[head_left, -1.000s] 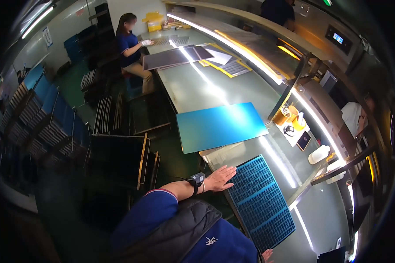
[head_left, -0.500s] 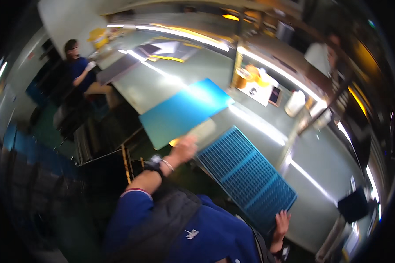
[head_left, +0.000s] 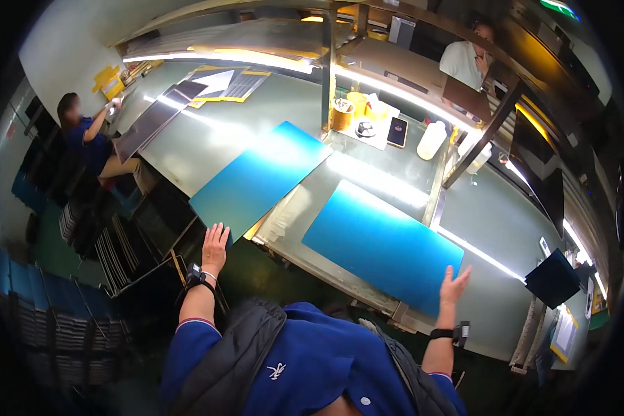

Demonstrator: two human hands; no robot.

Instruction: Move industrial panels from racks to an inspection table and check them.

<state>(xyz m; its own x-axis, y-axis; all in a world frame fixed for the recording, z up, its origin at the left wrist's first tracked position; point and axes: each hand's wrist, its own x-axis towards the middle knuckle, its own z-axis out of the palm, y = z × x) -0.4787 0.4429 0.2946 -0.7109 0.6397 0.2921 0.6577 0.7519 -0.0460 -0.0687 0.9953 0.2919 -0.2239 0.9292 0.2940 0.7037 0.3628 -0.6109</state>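
Observation:
Two blue rectangular panels rest on the long grey table. The right panel lies flat with a smooth blue face up. The left panel is set at an angle and has a greener near corner. My left hand is at that near corner, fingers stretched out over the edge; whether it presses on the panel I cannot tell. Beside the right panel's right end is my right hand, fingers and thumb spread, palm turned inward, holding nothing. Pale gloves or cloth lie partly under the left panel's edge.
A shelf post rises from the table. Behind it stand an orange cup, a phone and a white bottle. A seated person handles dark sheets; another person is across the shelf. Racks stand at left.
The right panel showed a slotted, gridded face and now shows a smooth blue one. My left hand has moved left to the left panel's corner. My right hand is at the right panel's end still.

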